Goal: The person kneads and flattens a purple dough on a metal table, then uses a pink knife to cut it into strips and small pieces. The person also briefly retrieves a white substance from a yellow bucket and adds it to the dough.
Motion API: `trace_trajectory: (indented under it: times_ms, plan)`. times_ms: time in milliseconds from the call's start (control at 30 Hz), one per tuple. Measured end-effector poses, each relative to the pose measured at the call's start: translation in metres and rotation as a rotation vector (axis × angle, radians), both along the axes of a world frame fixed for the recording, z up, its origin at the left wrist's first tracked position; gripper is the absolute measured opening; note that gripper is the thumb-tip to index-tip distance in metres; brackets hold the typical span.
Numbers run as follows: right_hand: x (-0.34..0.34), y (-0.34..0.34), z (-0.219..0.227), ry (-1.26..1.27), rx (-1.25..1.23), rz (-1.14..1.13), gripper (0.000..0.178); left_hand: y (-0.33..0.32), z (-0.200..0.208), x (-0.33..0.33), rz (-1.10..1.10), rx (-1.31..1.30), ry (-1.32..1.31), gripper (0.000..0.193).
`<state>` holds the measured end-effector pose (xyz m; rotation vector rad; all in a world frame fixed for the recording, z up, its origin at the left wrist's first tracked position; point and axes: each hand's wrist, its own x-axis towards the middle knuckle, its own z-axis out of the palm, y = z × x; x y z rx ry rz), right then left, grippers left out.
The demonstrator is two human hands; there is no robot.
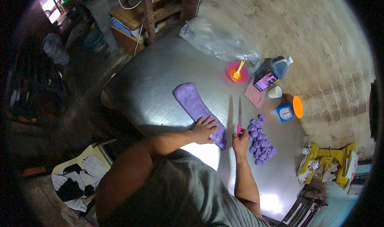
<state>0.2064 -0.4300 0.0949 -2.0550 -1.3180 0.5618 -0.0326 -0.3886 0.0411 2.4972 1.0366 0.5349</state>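
**Purple dough log under my left hand, knife in my right**

My left hand (205, 129) lies open and flat, fingers spread, pressing on the near end of a long purple dough log (196, 107). The log stretches away from me across the steel table (160, 79), up and to the left. My right hand (240, 141) is closed around the pink handle of a knife (239, 115), whose narrow blade points away from me, lying just to the right of the log.

The dough looks soft and pliable, with a matte, slightly uneven skin; I judge it would sag or stretch if lifted by one end, so it is best steadied from above near the cut end, as my palm does now.

Just right of the knife sits a heap of small purple dough pieces (260, 143). Farther off are a small blue scale (285, 113) with an orange lid (298, 106) beside it, a white cup (275, 92), a pink cloth (255, 95), a phone (265, 80) propped against a dark jug (280, 67), a red bowl (232, 69) holding an orange utensil, and a crumpled clear plastic bag (220, 39).
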Motion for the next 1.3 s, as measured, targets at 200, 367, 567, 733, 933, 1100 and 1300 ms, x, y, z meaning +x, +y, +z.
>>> trace_trajectory:
  times_ms: [200,367,567,733,933,1100,1300]
  plan:
    - [-0.060,0.012,0.051,-0.106,-0.080,0.374,0.028,0.085,0.021,-0.127,0.633,0.101,-0.030,0.050]
    - [-0.130,0.054,0.044,-0.212,-0.119,0.694,0.053,0.102,-0.011,-0.159,0.745,-0.121,-0.158,0.056]
    - [-0.163,0.106,0.044,-0.404,-0.367,0.916,0.073,0.101,-0.004,-0.148,0.850,-0.069,-0.199,0.059]
    - [-0.154,0.107,0.044,-0.401,-0.337,0.961,0.070,0.101,0.006,-0.150,0.781,-0.121,-0.104,0.060]
    - [-0.196,0.152,0.030,-0.451,-0.334,0.977,0.068,0.103,0.002,-0.149,0.806,-0.144,-0.105,0.047]
    - [-0.145,0.118,0.028,-0.335,-0.212,1.000,0.087,0.105,0.002,-0.149,0.813,-0.141,-0.097,0.046]
    - [-0.173,0.137,0.015,-0.379,-0.239,0.966,0.088,0.108,-0.011,-0.144,0.823,-0.054,-0.094,0.042]
